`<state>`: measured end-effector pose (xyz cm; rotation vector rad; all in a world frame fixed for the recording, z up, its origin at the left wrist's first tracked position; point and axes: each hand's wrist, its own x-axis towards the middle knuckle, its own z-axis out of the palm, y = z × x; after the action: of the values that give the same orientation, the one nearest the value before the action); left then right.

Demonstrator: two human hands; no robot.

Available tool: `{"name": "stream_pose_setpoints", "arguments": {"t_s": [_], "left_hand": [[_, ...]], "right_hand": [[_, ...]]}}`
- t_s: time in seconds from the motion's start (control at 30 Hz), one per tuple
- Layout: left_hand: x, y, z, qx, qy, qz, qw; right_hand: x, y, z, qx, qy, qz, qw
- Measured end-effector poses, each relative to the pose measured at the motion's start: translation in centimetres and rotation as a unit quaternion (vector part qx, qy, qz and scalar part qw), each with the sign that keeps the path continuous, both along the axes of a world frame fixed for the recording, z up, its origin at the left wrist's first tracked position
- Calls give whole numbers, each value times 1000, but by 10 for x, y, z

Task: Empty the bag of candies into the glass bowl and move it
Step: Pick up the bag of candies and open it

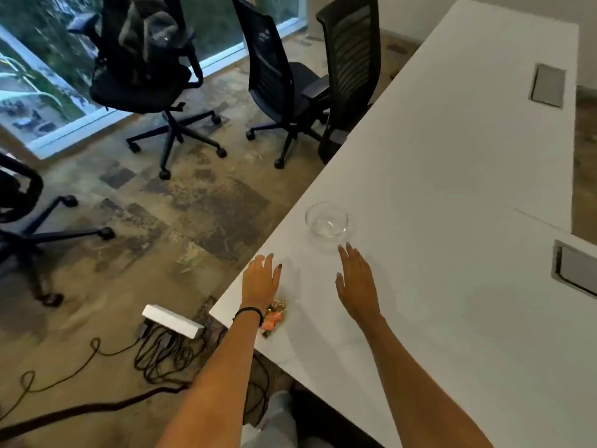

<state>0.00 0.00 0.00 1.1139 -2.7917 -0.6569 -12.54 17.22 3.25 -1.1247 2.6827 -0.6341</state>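
A clear glass bowl (327,224) stands empty on the white table (452,189), close to its left edge. A clear bag of candies (276,315) with orange and dark wrappers lies flat near the table's near-left corner, partly hidden under my left wrist. My left hand (261,280) hovers flat over the table edge just beyond the bag, fingers spread, holding nothing. My right hand (357,279) is stretched out flat, fingers apart, its fingertips just short of the bowl.
Two grey cable hatches (548,86) (576,273) are set into the table on the right. Black office chairs (284,85) stand on the floor to the left. A white power strip (172,321) with tangled cables lies on the floor by the table corner.
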Motion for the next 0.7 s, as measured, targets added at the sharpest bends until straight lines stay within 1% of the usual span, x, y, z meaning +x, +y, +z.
{"name": "stream_pose_setpoints", "arguments": {"t_s": [0.07, 0.13, 0.2, 0.33, 0.43, 0.57, 0.7], "left_hand": [[7, 6, -7, 45, -30, 25, 998], [17, 12, -17, 94, -52, 51, 993], [22, 16, -23, 119, -36, 78, 989], [23, 20, -30, 125, -2, 94, 988], [24, 22, -32, 140, 11, 111, 984], [27, 20, -34, 153, 15, 119, 981], [27, 17, -33, 153, 2, 115, 981]], "right_hand": [[18, -3, -10, 12, -13, 16, 1000], [41, -7, -25, 36, -53, 47, 997], [55, -13, -34, 51, -100, 76, 991], [70, -24, -38, 68, -166, 112, 977], [78, -28, -40, 64, -219, 95, 969], [81, -34, -47, 52, -259, 81, 961], [79, -41, -49, 35, -320, 29, 946]]}}
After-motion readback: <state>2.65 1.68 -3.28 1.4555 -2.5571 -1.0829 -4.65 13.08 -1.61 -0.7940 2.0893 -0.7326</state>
